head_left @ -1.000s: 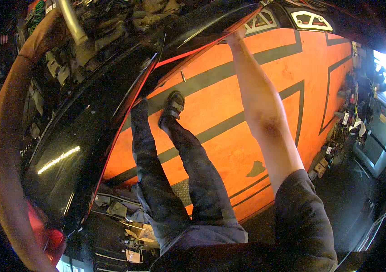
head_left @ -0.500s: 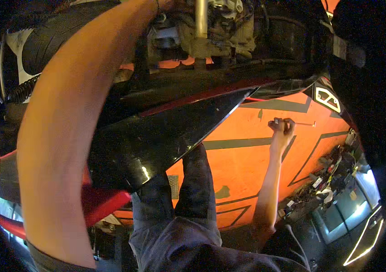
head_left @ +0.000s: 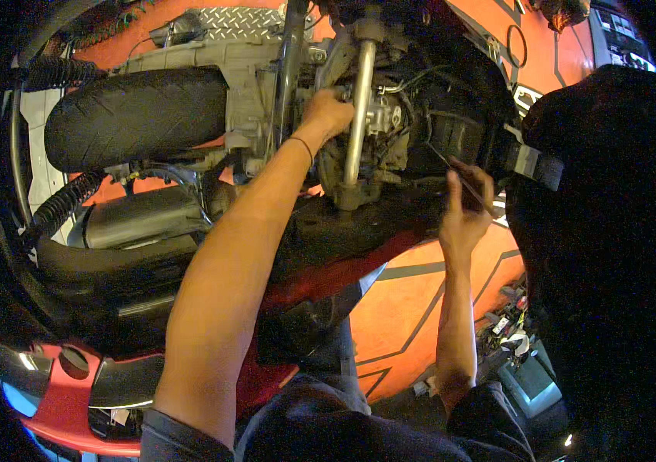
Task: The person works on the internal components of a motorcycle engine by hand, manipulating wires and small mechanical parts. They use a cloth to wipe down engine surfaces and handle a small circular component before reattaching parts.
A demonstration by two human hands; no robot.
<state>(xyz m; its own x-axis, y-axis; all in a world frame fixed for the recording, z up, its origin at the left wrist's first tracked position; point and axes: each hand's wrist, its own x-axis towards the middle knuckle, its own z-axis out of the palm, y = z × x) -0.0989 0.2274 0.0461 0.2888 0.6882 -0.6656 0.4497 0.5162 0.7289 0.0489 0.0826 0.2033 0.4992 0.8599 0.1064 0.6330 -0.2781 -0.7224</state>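
Note:
My left hand (head_left: 329, 114) reaches into the open frame of a motor scooter, right beside a pale metal cross tube (head_left: 362, 108). Its fingers are curled, and the fingertips are hidden, so what they grip cannot be made out. Just right of the tube lies a grey metal engine part (head_left: 383, 119) with hoses. My right hand (head_left: 466, 204) is closed around a thin rod-shaped metal tool (head_left: 439, 155), which points up and left toward the dark engine bay (head_left: 455, 127). The tool's exact kind is not clear.
A rear tyre (head_left: 139, 115) lies to the left, with a coil spring shock (head_left: 66, 204) and a silencer (head_left: 139, 219) nearby. Red body panels (head_left: 74, 393) edge the lower left. Loose parts (head_left: 509, 327) lie on the orange floor (head_left: 408, 316). A large dark shape fills the right.
My view has shifted to take in more of the scooter. My right hand has brought the thin tool up from over the floor to the engine bay. My left hand now shows beside the tube.

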